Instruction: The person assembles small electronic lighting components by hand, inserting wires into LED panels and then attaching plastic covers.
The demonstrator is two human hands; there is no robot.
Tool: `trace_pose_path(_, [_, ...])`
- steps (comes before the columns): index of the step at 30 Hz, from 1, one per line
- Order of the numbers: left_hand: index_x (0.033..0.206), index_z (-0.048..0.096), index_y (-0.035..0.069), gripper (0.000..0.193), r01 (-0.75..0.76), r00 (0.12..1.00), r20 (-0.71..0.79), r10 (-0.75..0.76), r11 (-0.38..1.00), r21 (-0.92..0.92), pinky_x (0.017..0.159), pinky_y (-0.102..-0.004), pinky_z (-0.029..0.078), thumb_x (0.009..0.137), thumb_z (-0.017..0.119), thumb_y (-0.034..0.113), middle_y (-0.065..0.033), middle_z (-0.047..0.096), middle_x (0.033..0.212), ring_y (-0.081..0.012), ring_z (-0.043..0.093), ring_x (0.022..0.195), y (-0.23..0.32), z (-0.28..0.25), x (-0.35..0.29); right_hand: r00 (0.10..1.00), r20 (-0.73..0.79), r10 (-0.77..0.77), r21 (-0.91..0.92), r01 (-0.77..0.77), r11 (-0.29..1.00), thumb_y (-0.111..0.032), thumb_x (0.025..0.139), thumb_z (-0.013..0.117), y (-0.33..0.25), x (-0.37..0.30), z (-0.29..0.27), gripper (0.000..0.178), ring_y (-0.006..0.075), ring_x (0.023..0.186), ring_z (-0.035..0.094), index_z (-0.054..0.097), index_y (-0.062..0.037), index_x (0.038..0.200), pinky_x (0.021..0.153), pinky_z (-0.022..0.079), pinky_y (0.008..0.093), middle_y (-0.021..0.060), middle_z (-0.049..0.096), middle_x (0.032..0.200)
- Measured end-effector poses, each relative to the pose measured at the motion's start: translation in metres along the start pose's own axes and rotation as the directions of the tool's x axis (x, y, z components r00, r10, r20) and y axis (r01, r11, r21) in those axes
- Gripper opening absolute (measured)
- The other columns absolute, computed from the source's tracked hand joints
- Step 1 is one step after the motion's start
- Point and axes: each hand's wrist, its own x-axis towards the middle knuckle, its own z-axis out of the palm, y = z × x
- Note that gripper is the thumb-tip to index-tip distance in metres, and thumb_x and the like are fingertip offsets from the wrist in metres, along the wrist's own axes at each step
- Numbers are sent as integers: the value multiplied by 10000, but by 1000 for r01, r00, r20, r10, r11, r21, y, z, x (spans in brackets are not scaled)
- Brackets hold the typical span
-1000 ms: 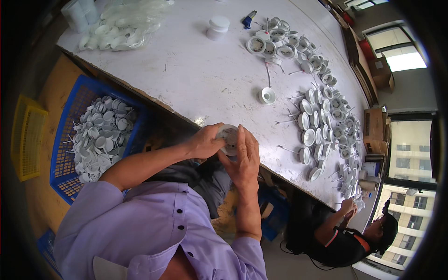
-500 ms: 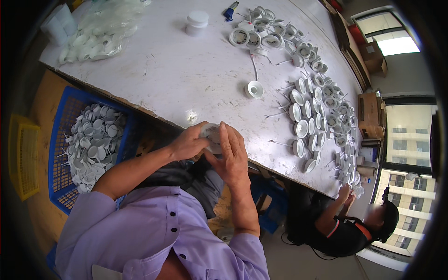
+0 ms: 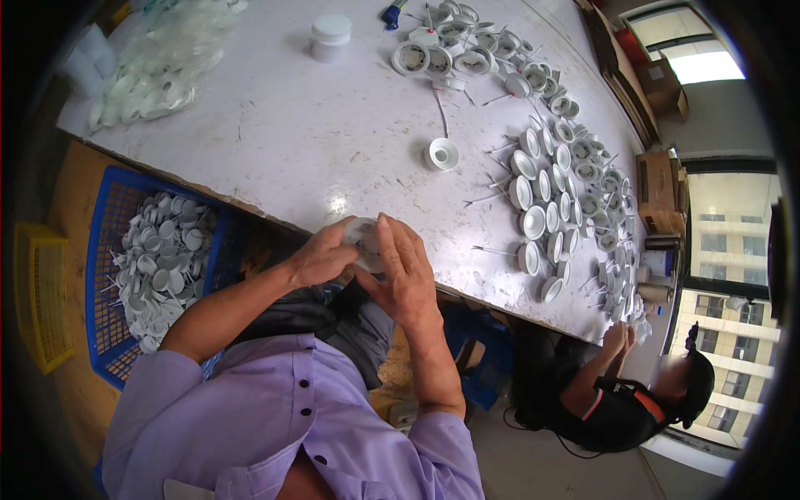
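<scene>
Both hands meet at the table's near edge around a round white downlight (image 3: 364, 239) with darker marks on its face. My left hand (image 3: 321, 253) grips its left side, with the thumb over the near rim. My right hand (image 3: 405, 268) presses on it from the right, fingers stretched along its rim; part of the downlight is hidden behind them. Beyond the hands a single white downlight (image 3: 442, 155) with a wire lies on the table. Rows of similar wired downlights (image 3: 533, 222) spread over the table to the right.
A blue basket (image 3: 102, 242) full of small white round parts stands left, with a yellow crate (image 3: 40, 296) beside it. On the white table (image 3: 275, 125) are a plastic bag (image 3: 162, 75) of white pieces, a white tub (image 3: 331, 38) and a blue-handled tool (image 3: 392, 15). A co-worker (image 3: 621, 400) sits right.
The view has shifted slightly, so the table things appear a little farther left. Both hands stay on the downlight, with only small finger movement.
</scene>
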Motion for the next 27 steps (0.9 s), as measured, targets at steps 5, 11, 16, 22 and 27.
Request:
trace_pose_path(5, [1192,495,11,379,215,976,38,-214,976,-16,817,-270,457,825,414,-32,-38,574,1036,-99,528,951,-1,-4,4,1000,-10,10,-21,-10,1000,-42,578,793,3,0,1,865,364,1083,537,407,-4,1351,881,489,407,186,523,1246])
trace_pose_path(11, [1222,474,2,373,140,988,70,-135,988,-72,657,-233,486,851,487,36,-56,591,980,-76,559,816,-8,-10,5,998,34,59,76,-62,995,-70,562,826,5,8,-2,906,357,1097,531,404,-12,1361,911,464,405,175,521,1257])
trace_pose_path(16, [1224,474,-4,345,166,985,73,-155,968,-188,677,-233,483,929,566,150,-49,595,1004,-76,556,808,-10,-23,-1,919,-65,389,296,-354,887,-117,614,835,68,21,-19,731,288,1112,545,519,-17,1265,859,476,366,159,566,1231])
trace_pose_path(22, [1190,483,-9,359,127,990,89,-108,959,-254,684,-248,484,920,608,192,-70,609,1031,-112,603,875,-4,-25,-1,857,-219,466,-203,-507,838,-328,675,811,155,50,2,741,360,1147,474,513,21,1257,950,412,431,228,512,1215])
trace_pose_path(27, [1176,490,-11,357,110,993,70,-95,960,-258,675,-244,480,909,624,185,-84,633,1000,-124,612,896,-10,-32,-8,841,-167,514,-124,-535,836,-320,674,806,162,57,6,704,344,1136,488,541,15,1233,941,425,423,225,514,1216])
